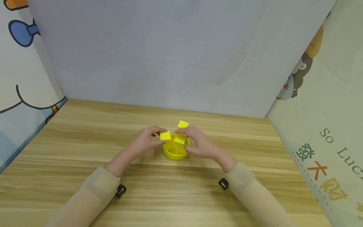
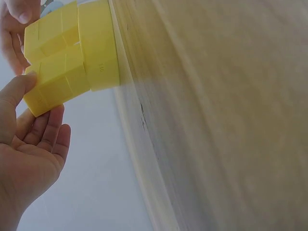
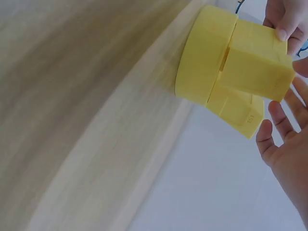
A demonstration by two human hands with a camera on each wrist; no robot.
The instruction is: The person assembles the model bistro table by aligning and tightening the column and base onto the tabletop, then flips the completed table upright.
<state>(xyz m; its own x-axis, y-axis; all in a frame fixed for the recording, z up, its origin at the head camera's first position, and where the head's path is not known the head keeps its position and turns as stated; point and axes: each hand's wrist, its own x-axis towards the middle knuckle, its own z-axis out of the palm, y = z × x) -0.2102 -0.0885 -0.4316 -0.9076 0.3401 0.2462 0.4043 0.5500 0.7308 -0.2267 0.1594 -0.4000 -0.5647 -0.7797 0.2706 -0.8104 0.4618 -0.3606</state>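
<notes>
A shallow round yellow base point(image 1: 175, 156) with a raised rim stands on the wooden table in the head view. My left hand point(image 1: 143, 141) pinches a yellow block point(image 1: 165, 136) at the base's left side, thumb on the near side and fingers behind. On the right, my right hand point(image 1: 202, 144) holds a second yellow block point(image 1: 180, 139) between thumb and fingers. Behind it rises a third yellow block point(image 1: 183, 124), partly hidden by the right hand's fingers. In the right wrist view this third block point(image 3: 238, 109) leans outward from the base point(image 3: 204, 55), untouched by the hands.
The wooden table point(image 1: 175, 195) meets a plain grey cloth wall point(image 1: 170, 56) at the back. Printed cloths flank it on the left point(image 1: 22, 75) and right point(image 1: 320, 104). Black wrist devices point(image 1: 120, 191) sit by both cuffs.
</notes>
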